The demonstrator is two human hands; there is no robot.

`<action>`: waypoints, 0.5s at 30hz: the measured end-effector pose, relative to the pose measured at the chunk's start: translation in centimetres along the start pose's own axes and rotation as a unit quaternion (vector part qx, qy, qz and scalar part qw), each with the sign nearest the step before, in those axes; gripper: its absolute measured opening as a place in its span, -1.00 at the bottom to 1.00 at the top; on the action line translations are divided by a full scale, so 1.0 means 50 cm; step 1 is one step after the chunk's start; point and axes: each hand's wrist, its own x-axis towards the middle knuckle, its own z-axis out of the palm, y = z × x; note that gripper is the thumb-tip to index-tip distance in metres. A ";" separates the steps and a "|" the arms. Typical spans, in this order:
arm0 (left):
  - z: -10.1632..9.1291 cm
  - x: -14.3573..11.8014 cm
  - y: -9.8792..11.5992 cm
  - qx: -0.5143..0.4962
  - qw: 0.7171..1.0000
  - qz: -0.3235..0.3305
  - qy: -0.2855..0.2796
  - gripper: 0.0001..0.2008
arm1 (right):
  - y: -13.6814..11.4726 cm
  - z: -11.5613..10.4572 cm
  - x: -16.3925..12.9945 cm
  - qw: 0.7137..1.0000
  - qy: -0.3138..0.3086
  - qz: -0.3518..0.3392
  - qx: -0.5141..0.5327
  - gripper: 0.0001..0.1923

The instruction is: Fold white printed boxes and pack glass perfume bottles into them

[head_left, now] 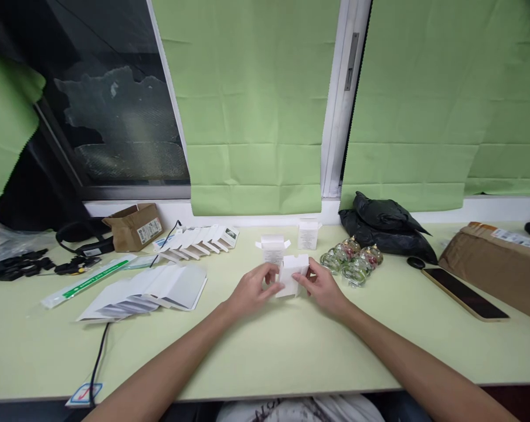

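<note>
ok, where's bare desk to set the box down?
Bare: the near desk between the forearms, and front right below the phone. Crowded: flat cartons left, glass jars right of the hands' box.

A single head-worn view looks forward and down from the person's seat across the worktop [265, 351], facing the window wall at the top of the frame. Both forearms enter from the lower edge, close; the hands meet mid-frame.
</note>
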 end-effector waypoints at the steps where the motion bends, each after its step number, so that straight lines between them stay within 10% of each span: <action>1: -0.004 0.002 -0.006 0.004 0.999 -0.004 0.052 -0.74 | 0.001 -0.001 0.001 1.000 0.010 0.000 0.001 -0.63; 5: -0.017 0.017 -0.050 -0.007 0.971 -0.073 0.226 -0.59 | 0.005 -0.005 0.005 0.999 0.041 0.007 0.010 -0.58; 10: 0.005 0.044 -0.124 -0.067 0.984 -0.109 0.122 -0.16 | 0.008 -0.006 0.009 0.998 0.065 -0.004 0.008 -0.56; 15: 0.019 0.056 -0.140 -0.042 0.990 -0.100 0.093 -0.59 | 0.006 -0.005 0.004 0.999 0.040 -0.008 -0.020 -0.59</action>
